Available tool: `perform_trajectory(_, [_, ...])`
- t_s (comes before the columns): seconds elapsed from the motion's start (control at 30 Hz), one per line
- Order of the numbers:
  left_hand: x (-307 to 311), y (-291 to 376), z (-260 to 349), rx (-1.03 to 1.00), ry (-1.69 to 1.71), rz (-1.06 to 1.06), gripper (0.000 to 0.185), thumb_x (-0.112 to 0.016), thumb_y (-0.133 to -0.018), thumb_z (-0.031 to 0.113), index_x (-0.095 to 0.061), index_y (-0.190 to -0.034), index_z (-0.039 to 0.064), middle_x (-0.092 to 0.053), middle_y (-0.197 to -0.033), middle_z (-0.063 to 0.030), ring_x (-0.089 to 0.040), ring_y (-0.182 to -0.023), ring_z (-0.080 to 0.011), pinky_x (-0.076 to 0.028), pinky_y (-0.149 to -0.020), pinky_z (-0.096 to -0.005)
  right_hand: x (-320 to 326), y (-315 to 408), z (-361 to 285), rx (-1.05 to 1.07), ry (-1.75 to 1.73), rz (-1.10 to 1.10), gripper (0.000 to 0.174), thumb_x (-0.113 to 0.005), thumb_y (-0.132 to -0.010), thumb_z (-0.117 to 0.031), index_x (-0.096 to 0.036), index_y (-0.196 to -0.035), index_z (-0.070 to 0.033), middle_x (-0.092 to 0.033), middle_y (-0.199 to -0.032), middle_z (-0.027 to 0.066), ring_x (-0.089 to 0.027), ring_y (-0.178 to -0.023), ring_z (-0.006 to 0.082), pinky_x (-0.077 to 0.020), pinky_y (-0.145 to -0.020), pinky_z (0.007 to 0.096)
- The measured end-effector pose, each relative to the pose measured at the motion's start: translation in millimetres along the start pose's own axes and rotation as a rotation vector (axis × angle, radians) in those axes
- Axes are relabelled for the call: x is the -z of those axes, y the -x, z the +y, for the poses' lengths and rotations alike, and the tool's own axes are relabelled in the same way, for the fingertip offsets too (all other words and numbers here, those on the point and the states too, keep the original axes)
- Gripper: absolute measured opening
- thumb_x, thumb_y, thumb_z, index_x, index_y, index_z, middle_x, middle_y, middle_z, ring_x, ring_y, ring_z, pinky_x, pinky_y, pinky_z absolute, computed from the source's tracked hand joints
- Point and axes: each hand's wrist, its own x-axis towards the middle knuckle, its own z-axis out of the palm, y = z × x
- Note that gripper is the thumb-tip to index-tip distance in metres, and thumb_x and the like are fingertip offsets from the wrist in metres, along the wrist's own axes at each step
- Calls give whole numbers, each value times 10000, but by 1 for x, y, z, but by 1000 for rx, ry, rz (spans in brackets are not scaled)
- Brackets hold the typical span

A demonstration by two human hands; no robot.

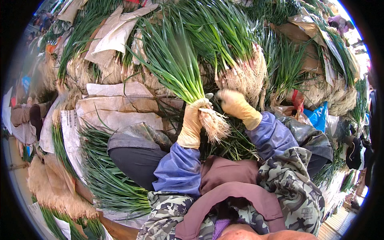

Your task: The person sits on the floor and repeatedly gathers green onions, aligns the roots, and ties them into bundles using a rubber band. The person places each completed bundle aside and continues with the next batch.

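My left hand (pixel 192 118), in a yellowish glove, is closed around a bunch of green allium plants (pixel 187 82) just above the roots. The leaves fan away from me to the upper left, and pale stringy roots hang out below my fist. To its right is my right hand (pixel 235 102), gloved too and blurred by motion; it appears apart from the held bunch, and its fingers are unclear. Just beyond it lies a larger pile of the same plants (pixel 240 72), with thick whitish roots towards me. Loose green leaves (pixel 237 144) lie between my knees.
Rooted bundles (pixel 109 72) lie in a row ahead, partly under sacking (pixel 112 39). Folded sacks (pixel 120 105) and more greens (pixel 111 168) are at my left. A blue plastic bag (pixel 318 115) is at right. Another person's legs (pixel 24 117) show at the far left.
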Motion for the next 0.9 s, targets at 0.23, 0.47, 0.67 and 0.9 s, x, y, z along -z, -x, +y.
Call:
perform_trajectory(0.23, [-8,-3,1,18,30,-67,285,-625,-818,68,-570,-1086,-12,-645,-827,-103,-617,-686,-159,-534,-617,-298,-4,-52,9,-264,187,434,324,-544,-866,-368,-588,-884,-47,-647,-775,117,-655,-684,282,-513,-578,423])
perform_trajectory(0.47, [-11,-3,-7,66,-55,-28,226,-606,-793,60,-594,-1003,-23,-621,-704,-95,-604,-605,-165,-520,-626,-288,-27,48,-22,37,310,246,171,-508,-859,-276,-536,-851,-108,-587,-693,80,-602,-545,228,-477,-468,398])
perform_trajectory(0.67, [-28,6,-3,-37,20,-42,184,-561,-799,44,-582,-971,-18,-641,-909,-145,-645,-767,-230,-549,-737,-347,24,26,-2,-123,350,241,159,-532,-846,-227,-547,-907,-81,-598,-794,108,-630,-703,274,-506,-574,372])
perform_trajectory(0.9, [-20,1,-6,44,-1,42,243,-568,-818,57,-569,-1054,0,-643,-850,-107,-619,-742,-216,-533,-737,-380,64,-33,49,-373,152,413,410,-640,-806,-354,-594,-1004,2,-580,-943,160,-601,-874,272,-485,-711,410])
